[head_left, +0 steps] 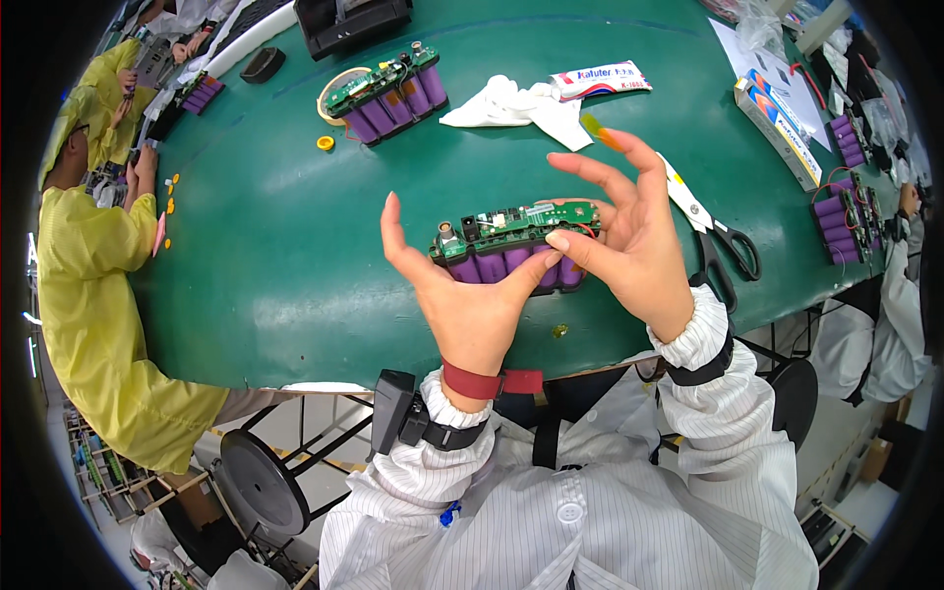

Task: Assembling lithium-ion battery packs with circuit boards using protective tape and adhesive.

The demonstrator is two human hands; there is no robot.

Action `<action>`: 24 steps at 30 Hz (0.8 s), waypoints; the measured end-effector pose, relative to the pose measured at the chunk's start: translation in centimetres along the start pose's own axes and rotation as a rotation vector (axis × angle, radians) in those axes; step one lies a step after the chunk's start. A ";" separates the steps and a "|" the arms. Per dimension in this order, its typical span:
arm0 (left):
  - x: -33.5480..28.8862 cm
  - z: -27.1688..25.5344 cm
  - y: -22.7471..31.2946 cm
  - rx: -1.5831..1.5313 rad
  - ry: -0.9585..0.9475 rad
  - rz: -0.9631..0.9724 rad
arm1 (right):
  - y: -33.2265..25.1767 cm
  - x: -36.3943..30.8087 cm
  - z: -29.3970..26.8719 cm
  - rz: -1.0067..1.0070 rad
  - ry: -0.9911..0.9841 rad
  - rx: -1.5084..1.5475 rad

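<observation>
A battery pack [516,267] of purple cells, topped by a green circuit board [511,226], is in front of me near the table's front edge. My left hand [470,313] grips its left part, thumb along the front of the cells and index finger stretched up clear of it. My right hand [634,246] holds the right end, thumb pressed at the board's front edge by a red wire. Some of its fingers are raised, and one fingertip has a yellow-orange covering or smear [602,133]. What the fingers behind the pack touch is hidden.
A second battery pack [393,103] leans on a tape roll [327,98]. White cloth [506,103], a glue tube [602,80] and a glue box [777,133] lie beyond. Scissors [700,218] are by my right wrist. A co-worker in yellow [108,236] sits left; more packs [836,226] stand right.
</observation>
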State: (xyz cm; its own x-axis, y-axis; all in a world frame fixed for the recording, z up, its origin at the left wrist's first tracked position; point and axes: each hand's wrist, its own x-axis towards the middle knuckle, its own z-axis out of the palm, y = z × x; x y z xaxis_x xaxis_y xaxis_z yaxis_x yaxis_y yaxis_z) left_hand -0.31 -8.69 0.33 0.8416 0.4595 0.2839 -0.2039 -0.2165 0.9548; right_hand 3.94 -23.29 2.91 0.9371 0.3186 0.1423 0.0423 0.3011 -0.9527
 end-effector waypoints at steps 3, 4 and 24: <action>-0.1 0.0 0.3 0.035 -0.006 0.010 | 0.6 -0.1 -0.3 -0.059 -0.021 -0.004; -0.2 0.1 0.3 0.035 -0.006 0.011 | 0.5 -0.2 -0.3 -0.060 -0.021 -0.004; -0.5 0.2 -0.3 -0.042 0.029 0.040 | 0.7 -1.7 0.4 -0.037 0.097 0.016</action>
State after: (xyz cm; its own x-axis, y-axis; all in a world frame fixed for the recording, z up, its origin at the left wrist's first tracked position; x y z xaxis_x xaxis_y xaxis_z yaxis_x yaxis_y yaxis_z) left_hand -0.52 -9.03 -0.10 0.8176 0.4760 0.3238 -0.2582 -0.1996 0.9453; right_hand 2.24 -23.23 2.11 0.9642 0.2189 0.1497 0.0724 0.3258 -0.9427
